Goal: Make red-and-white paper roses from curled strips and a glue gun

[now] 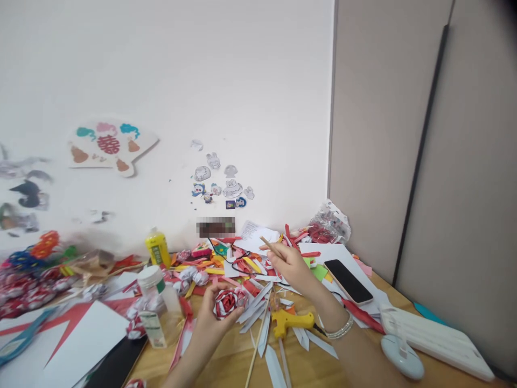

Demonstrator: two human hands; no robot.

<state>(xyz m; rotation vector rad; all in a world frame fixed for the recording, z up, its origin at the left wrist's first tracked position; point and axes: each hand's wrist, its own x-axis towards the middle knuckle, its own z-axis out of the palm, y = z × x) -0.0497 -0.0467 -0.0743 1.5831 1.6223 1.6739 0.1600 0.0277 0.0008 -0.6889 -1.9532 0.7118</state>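
Note:
In my left hand (216, 315) sits a red-and-white folded paper rose (226, 303), the fingers wrapped around its sides. My right hand (291, 264) is raised to the right and farther back, closed on a thin wooden stick (270, 246) whose tip points up and left. The stick is apart from the rose. A yellow glue gun (288, 322) lies on the table between my forearms. Beside it are a long thin wooden skewer (258, 339) and several white folded paper strips (276, 368).
Paper scraps cover the wooden table (226, 355). At left stand a yellow bottle (158, 249), a white-lidded jar (150, 280), white sheets (86, 345) and blue scissors (26, 337). A phone (348, 281), keyboard (436, 339) and mouse (402, 357) lie at right. Behind is a white wall.

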